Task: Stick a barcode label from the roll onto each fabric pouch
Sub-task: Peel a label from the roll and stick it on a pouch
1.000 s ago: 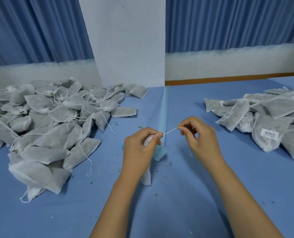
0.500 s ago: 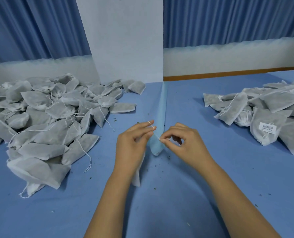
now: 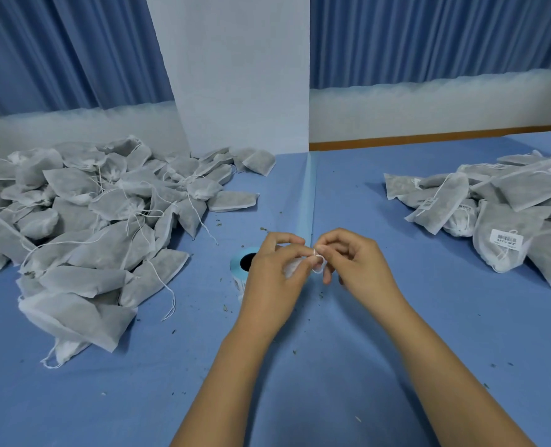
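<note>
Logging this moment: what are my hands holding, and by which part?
The left hand grips a pouch near its drawstring end; the right hand pinches the drawstring loop.

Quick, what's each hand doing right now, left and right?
Left hand: grips a fabric pouch by its gathered top.
Right hand: pinches that pouch's white drawstring.

Left hand (image 3: 274, 275) and right hand (image 3: 358, 269) meet, both pinching.
</note>
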Available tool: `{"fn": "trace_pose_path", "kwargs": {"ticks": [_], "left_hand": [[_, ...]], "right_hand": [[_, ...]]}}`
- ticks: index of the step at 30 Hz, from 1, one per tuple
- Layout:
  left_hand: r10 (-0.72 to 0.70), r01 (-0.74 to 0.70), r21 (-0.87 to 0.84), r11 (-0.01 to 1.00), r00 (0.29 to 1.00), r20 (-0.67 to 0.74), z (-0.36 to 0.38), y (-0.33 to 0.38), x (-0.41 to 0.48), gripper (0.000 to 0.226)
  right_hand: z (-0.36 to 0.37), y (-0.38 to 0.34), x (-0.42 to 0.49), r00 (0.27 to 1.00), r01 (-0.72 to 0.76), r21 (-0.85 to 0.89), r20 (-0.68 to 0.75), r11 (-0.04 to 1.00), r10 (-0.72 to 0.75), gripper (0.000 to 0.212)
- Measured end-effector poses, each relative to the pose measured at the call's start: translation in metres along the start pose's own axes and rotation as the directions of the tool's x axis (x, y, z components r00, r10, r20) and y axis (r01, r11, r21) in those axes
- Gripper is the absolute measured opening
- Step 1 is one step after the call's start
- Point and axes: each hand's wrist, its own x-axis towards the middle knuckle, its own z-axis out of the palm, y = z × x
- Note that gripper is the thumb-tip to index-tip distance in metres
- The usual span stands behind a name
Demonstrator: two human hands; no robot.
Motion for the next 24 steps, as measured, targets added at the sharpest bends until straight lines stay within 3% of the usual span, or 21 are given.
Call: {"fn": "trace_pose_path", "kwargs": {"ticks": [4, 9, 16, 21, 24], "left_hand": [[0.082, -0.081, 0.010, 0.997, 0.977, -0.196, -0.001, 0.003, 0.000, 0.011], [0.085, -0.084, 0.013, 0.996, 0.978, -0.193, -0.002, 0.007, -0.002, 0.015], [-0.019, 0.016, -0.020, 1.000, 0.984, -0.179, 0.001, 0.004, 0.001, 0.009], [-0.252, 0.229, -0.192, 0.954, 0.962, -0.108, 0.001, 0.009, 0.000, 0.016], [-0.412, 0.385, -0.424, 0.819, 0.910, 0.030, -0.002, 0.015, -0.002, 0.018]], "right_hand": [[0.001, 0.000, 0.000, 0.992, -0.124, 0.078, 0.027, 0.989, 0.122, 0.020], [0.006, -0.001, -0.003, 0.979, -0.164, 0.072, 0.137, 0.984, 0.153, 0.031], [0.006, 0.000, -0.002, 0.999, 0.024, -0.004, -0.023, 1.000, -0.024, 0.010], [0.011, 0.001, -0.004, 0.997, 0.045, 0.013, -0.066, 0.999, -0.044, 0.018], [0.009, 0.002, -0.004, 0.985, 0.103, -0.054, -0.132, 0.993, -0.110, 0.018]]}}
